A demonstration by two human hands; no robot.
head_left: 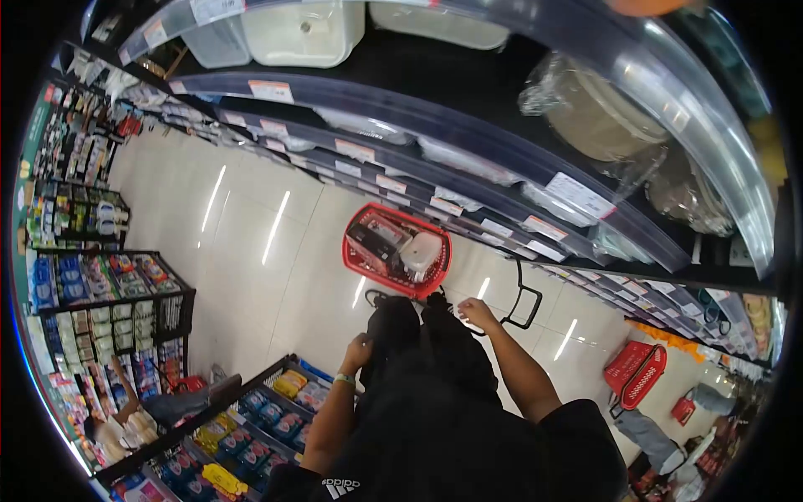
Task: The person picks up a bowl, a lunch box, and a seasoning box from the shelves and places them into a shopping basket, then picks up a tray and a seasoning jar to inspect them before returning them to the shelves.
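Observation:
My left hand (357,352) hangs beside my dark trousers, with a band on its wrist. Its fingers are curled in, and nothing shows in them. On the other side, my right hand (478,315) is held out from my leg, fingers loosely bent and apart, with no item visible in it. Close by is a black looped handle (527,307); I cannot make out any contact between hand and handle. In front of my feet, a red shopping basket (352,262) stands on the floor. Inside it lie a dark box (378,243) and a whitish container (421,253).
Shelves with price labels (355,151) run along the front, holding white plastic containers (305,33) and a wrapped bowl (598,113). Behind on the left is a display bin of packs (251,431). Another red basket (633,372) and people stand nearby on both sides.

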